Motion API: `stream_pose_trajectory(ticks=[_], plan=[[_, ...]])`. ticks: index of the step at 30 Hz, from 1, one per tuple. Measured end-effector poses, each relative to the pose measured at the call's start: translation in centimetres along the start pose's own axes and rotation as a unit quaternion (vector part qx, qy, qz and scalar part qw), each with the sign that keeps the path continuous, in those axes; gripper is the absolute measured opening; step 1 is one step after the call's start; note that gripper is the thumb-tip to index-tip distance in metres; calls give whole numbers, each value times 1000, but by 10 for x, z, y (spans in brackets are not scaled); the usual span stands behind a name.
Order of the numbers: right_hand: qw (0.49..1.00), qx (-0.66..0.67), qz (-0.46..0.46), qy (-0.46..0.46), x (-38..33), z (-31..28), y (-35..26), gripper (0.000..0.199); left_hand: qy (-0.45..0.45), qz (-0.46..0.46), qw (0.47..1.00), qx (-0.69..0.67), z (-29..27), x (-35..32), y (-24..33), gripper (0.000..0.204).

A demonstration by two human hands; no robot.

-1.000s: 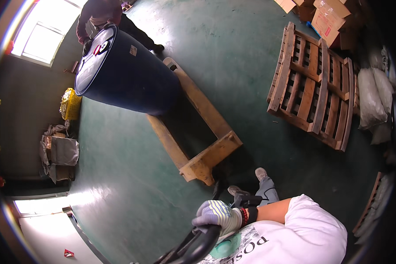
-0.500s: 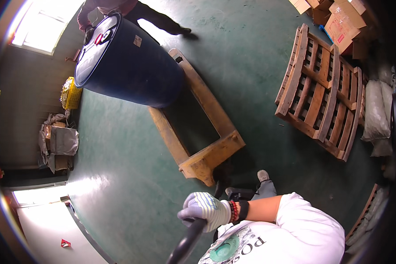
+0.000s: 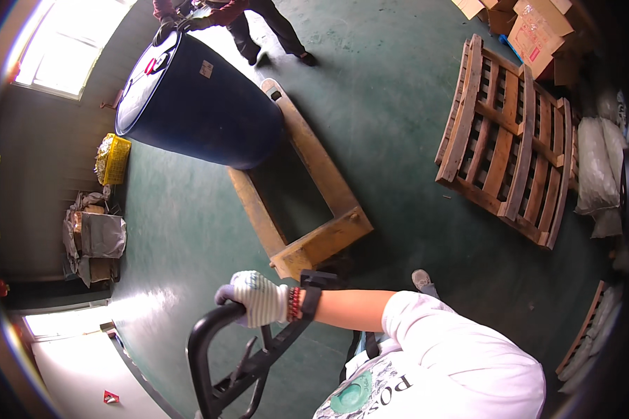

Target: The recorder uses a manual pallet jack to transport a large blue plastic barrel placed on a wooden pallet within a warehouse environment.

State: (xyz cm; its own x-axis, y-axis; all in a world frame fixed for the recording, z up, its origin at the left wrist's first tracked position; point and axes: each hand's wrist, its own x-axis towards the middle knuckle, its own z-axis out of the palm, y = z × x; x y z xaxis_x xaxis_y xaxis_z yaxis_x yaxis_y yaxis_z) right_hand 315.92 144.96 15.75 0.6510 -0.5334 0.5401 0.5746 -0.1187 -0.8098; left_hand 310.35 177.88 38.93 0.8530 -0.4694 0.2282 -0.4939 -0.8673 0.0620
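We close our gloved right hand (image 3: 257, 299) around the top of the black handle (image 3: 210, 349) of the yellow pallet jack (image 3: 302, 202), low in view on the green floor (image 3: 398, 105). Our left hand is out of sight. On the jack's forks, a dark blue barrel (image 3: 199, 105) leans, another person (image 3: 237, 14) steadying it. A wooden pallet (image 3: 510, 140) lies well apart, near the floor's right edge.

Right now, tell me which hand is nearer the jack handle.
Right. The right hand is closed around the top of the handle; the left hand is out of view.
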Motion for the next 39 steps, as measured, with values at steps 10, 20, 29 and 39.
stream_pose_trajectory(ticks=[10, 20, 29, 39], plan=[[994, -61, 60, -62, 71, 57, 41, 15, 61, 111, 981, 150, 11, 90, -59, 31], [989, -99, 98, -52, 133, 61, 88, 18, 66, 70, 989, 113, 48, 201, -122, 27], [974, -189, 128, 7, 173, 40, 129, 22, 83, 136, 983, 90, 97, 296, -110, 31], [961, -232, 146, 36, 220, 29, 155, 26, 78, 197, 977, -3, 122, 387, -134, 34]])
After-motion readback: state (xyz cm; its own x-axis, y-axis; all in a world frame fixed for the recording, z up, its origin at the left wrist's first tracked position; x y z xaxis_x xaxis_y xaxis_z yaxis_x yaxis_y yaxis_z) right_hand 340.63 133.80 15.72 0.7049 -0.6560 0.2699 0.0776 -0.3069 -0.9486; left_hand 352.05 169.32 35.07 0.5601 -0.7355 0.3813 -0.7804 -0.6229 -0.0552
